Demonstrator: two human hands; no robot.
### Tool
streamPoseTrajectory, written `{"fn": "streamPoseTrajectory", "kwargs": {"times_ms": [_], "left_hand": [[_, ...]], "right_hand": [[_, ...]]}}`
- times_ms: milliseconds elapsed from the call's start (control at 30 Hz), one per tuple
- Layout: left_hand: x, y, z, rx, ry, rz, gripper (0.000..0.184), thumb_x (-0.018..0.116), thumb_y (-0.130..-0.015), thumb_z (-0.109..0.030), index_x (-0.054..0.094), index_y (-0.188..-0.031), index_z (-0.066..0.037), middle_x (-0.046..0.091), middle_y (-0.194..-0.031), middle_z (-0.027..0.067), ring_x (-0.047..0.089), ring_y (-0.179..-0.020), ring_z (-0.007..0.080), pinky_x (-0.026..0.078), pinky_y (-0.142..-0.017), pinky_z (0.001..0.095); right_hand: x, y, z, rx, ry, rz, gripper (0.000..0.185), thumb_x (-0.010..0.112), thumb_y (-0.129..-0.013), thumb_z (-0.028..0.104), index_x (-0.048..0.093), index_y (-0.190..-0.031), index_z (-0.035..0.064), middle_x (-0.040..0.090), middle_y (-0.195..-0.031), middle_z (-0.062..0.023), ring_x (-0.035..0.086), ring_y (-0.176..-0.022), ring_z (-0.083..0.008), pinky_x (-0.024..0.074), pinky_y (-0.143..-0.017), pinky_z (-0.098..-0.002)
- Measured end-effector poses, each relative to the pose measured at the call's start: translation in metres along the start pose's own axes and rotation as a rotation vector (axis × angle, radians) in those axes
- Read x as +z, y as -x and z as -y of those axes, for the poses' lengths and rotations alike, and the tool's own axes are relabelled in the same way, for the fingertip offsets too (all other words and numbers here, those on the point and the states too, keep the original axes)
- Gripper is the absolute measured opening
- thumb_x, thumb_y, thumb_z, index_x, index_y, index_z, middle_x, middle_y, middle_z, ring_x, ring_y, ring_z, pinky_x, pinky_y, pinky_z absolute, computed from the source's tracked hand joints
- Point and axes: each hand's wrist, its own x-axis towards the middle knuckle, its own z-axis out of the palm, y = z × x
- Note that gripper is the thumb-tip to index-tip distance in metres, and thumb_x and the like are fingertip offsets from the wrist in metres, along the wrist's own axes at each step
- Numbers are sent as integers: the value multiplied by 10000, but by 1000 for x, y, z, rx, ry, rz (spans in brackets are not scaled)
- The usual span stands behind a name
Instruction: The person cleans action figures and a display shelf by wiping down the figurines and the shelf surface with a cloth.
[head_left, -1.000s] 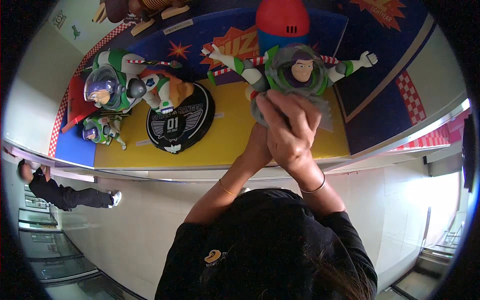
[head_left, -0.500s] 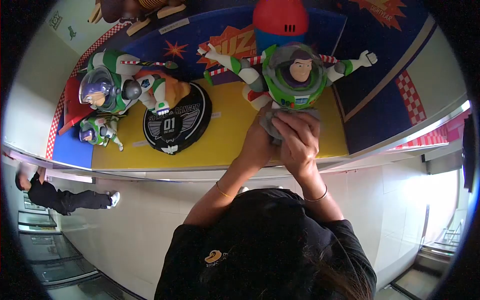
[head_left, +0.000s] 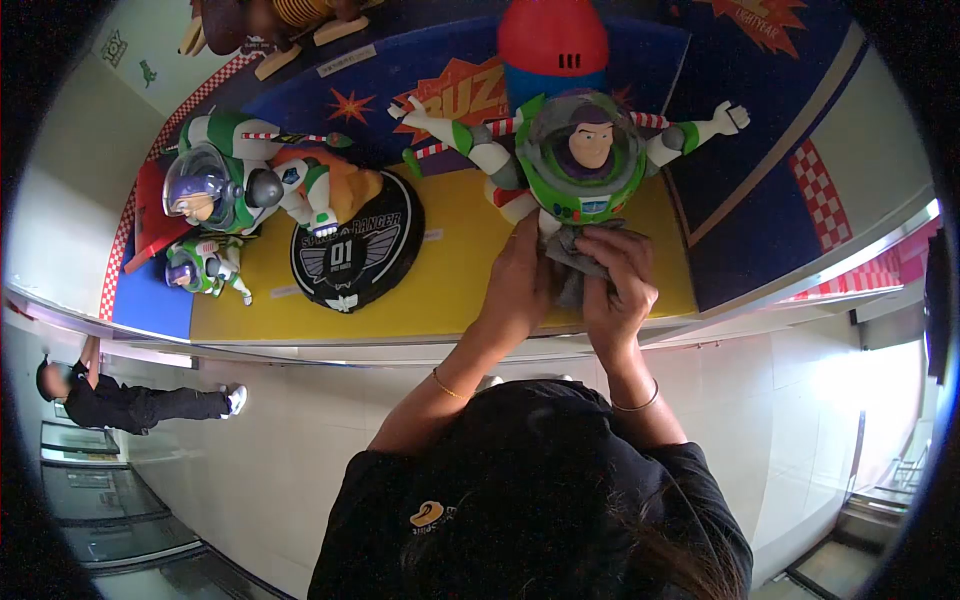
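Note:
A large Buzz Lightyear figure (head_left: 590, 185) stands on the yellow display shelf, arms spread wide and a clear dome around its head. Just below its chest, my right hand (head_left: 622, 275) grips a bunched grey cloth (head_left: 580, 250) and presses it to the figure's lower body. My left hand (head_left: 518, 280) is closed around a white part of the figure's lower body or leg; its fingertips are partly hidden. The figure's legs are mostly covered by my hands and the cloth.
Left of my hands are a black round base (head_left: 358, 240) marked 01, a leaning Buzz figure (head_left: 235, 185) and a smaller one (head_left: 205, 268). Behind stands a red-and-blue rocket-like object (head_left: 553, 40). The shelf's front edge (head_left: 420, 345) curves before me. A person (head_left: 135, 400) stands far left.
My right hand has shifted slightly right and down with the cloth, its fingers now more folded over it. The left hand stays at the figure. The view has moved slightly.

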Motion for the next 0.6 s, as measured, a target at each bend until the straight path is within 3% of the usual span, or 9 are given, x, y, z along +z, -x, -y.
{"fn": "streamPoseTrajectory", "kwargs": {"times_ms": [233,367,600], "left_hand": [[2,1,2,15,23,-50,412,450,-811,88,443,-1211,-7,607,-908,168,555,-713,295,445,-648,402],[-2,3,1,39,-53,31,570,500,-806,91,360,-1353,14,566,-1109,237,591,-856,409,472,-687,437],[-3,1,-2,-3,-54,22,556,512,-813,93,372,-1344,10,579,-1087,231,596,-851,399,472,-687,440]], "right_hand": [[-2,6,-3,49,-61,-15,391,505,-633,-103,678,-960,22,661,-1016,-95,561,-932,-251,466,-851,-337],[-7,9,-2,230,-115,-58,373,484,-704,-84,628,-1036,2,619,-1069,-131,555,-934,-240,433,-858,-299],[-8,8,-11,404,-259,-143,375,451,-766,-56,580,-1115,-8,602,-1091,-141,554,-952,-246,429,-866,-306]]}}
